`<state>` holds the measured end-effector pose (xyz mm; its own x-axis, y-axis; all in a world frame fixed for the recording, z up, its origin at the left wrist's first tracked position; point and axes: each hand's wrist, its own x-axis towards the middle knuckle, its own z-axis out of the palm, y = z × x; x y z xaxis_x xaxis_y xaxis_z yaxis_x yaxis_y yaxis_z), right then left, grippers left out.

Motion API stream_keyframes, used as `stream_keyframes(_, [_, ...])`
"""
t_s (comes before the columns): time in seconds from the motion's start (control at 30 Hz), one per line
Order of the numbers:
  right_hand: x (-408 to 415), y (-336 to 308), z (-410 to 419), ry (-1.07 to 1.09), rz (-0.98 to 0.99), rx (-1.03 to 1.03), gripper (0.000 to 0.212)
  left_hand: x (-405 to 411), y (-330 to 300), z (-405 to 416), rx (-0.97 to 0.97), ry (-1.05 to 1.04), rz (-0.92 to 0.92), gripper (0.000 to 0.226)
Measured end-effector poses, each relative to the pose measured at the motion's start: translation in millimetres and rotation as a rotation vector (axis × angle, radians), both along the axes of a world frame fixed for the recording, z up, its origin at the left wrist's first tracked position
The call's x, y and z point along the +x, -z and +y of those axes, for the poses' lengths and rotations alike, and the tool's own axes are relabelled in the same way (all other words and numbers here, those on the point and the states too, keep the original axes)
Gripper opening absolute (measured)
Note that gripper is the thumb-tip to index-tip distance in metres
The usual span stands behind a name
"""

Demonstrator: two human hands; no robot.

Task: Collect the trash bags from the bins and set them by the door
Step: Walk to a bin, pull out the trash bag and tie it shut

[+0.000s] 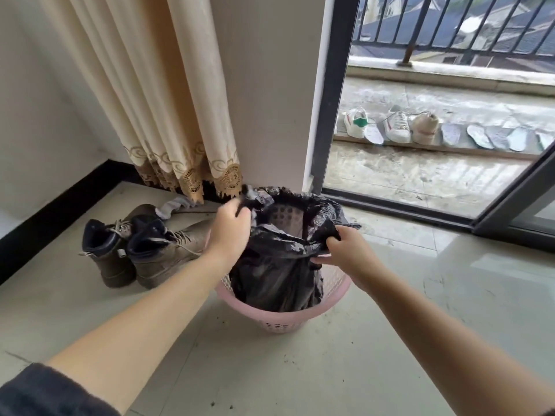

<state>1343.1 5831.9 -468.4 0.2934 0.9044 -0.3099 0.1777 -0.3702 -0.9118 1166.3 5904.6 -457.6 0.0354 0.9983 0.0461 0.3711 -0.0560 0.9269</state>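
Left hand (232,225) and right hand (345,247) each gripped the black trash bag (276,265) rim, bag partly inside pink bin (282,321); boots (141,250) stood beside.

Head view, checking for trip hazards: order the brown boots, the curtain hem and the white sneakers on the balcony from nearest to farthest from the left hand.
From the left hand, which grips the black bag:
1. Brown boots, on the floor just to its left.
2. Curtain hem, behind it by the wall.
3. White sneakers, out on the balcony, far right.

glossy plastic bag (279,265), pink plastic bin (279,321)
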Motion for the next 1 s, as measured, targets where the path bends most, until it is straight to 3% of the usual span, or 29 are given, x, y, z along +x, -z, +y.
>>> stream_keyframes(0.13, [-19.0, 0.3, -1.3, -0.208, 0.210, 0.024, 0.019, 17.1, 1.5, -34.5, 0.039, 0.454, 0.265, 0.033])
stream_keyframes(0.2, [-22.3, 0.6, -1.5, -0.307, 0.309, -0.026, 0.028, 18.9, 5.0, -40.8, -0.012, 0.566, 0.243, 0.032])
stream_keyframes(0.3, [-15.7, -3.5, -2.2, -0.331, 0.426, -0.053, 0.030, 13.4, 0.5, -39.3, -0.322, 0.757, 0.036, 0.042])
stream_keyframes(0.37, [-11.0, -3.4, -1.0, -0.324, 0.348, -0.060, 0.023, 12.0, 2.1, -37.0, -0.542, 0.877, -0.129, 0.061])
stream_keyframes(0.43, [-9.7, -0.8, 1.4, -0.306, 0.234, -0.054, 0.017, 9.0, 3.8, -32.1, -0.705, 0.913, -0.203, 0.066])
stream_keyframes(0.57, [-12.7, 8.0, 4.5, -0.194, 0.156, -0.030, 0.009, -7.9, 1.4, -7.3, -0.804, 0.991, -0.041, 0.037])
stream_keyframes(0.67, [-10.3, 12.1, 6.2, -0.139, 0.110, 0.037, 0.008, -19.5, -4.3, 20.0, -0.759, 0.788, 0.011, 0.036])
stream_keyframes(0.73, [-6.1, 13.4, 6.4, -0.190, -0.012, 0.064, 0.008, -10.9, 0.1, 33.3, -0.699, 0.500, -0.078, 0.037])
stream_keyframes(0.8, [-5.7, 11.9, 4.3, -0.287, -0.113, 0.056, 0.008, 14.2, 5.4, 43.6, -0.621, 0.359, -0.056, 0.039])
stream_keyframes(0.9, [-5.5, 9.7, 1.1, -0.381, -0.198, 0.041, 0.014, 58.9, 14.1, 51.6, -0.585, 0.377, 0.092, 0.084])
stream_keyframes(0.93, [-3.4, 8.4, -0.3, -0.401, -0.205, 0.034, 0.015, 72.3, 18.8, 53.2, -0.554, 0.357, 0.135, 0.088])
stream_keyframes(1.0, [3.4, 6.2, -3.9, -0.442, -0.205, 0.013, 0.016, 91.3, 26.2, 58.9, -0.458, 0.302, 0.168, 0.056])
